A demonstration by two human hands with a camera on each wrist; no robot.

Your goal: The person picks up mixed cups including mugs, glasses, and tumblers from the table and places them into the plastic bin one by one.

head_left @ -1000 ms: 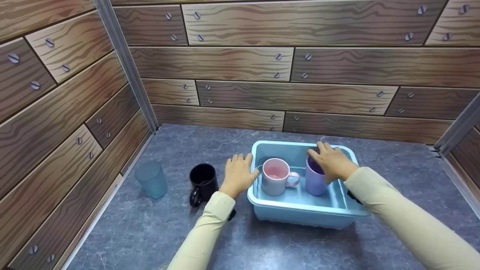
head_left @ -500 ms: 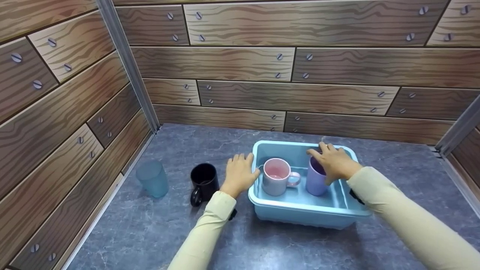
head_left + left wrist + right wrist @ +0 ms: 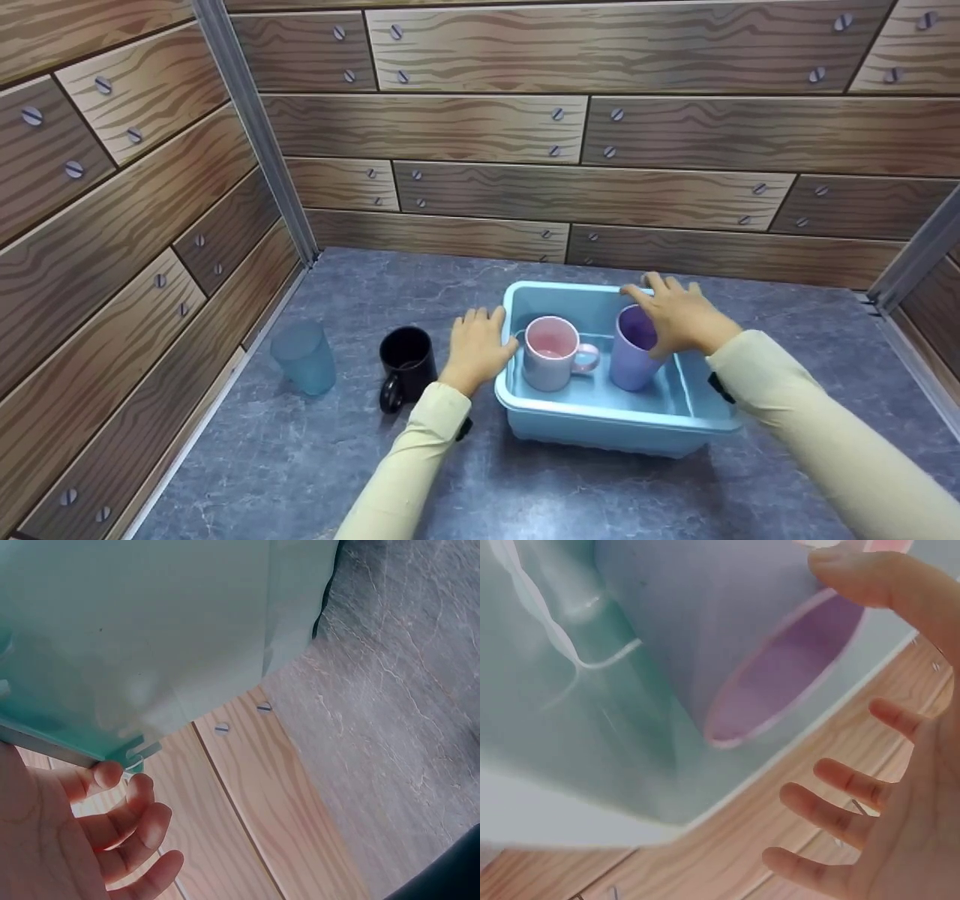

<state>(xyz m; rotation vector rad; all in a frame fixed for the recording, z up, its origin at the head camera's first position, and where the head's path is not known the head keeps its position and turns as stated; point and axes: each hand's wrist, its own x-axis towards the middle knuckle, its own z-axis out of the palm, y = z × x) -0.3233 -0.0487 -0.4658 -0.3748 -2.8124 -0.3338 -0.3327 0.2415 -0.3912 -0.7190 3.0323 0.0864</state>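
Observation:
A light blue plastic bin (image 3: pixel 615 435) stands on the table. Inside it are a pale mug (image 3: pixel 546 367) with a pink interior and, to its right, a purple cup (image 3: pixel 630 366), upright. My left hand (image 3: pixel 474 351) holds the bin's left rim; its loosely curled fingers (image 3: pixel 135 836) show outside the wall in the left wrist view, the thumb hidden there. My right hand (image 3: pixel 681 319) is spread beside the purple cup's mouth. In the right wrist view the thumb (image 3: pixel 870 577) overlaps the cup's rim, contact unclear, and the other fingers stand away from it.
Left of the bin, a black mug (image 3: pixel 409 367) stands close to my left forearm. A translucent blue cup (image 3: pixel 304 358) is farther left. Wood-patterned walls (image 3: pixel 450 127) with metal corner posts enclose the grey marbled table (image 3: pixel 300 465).
My right hand has opened wider and moved up and to the right off the purple cup, uncovering its mouth. My left hand and the bin have stayed in place.

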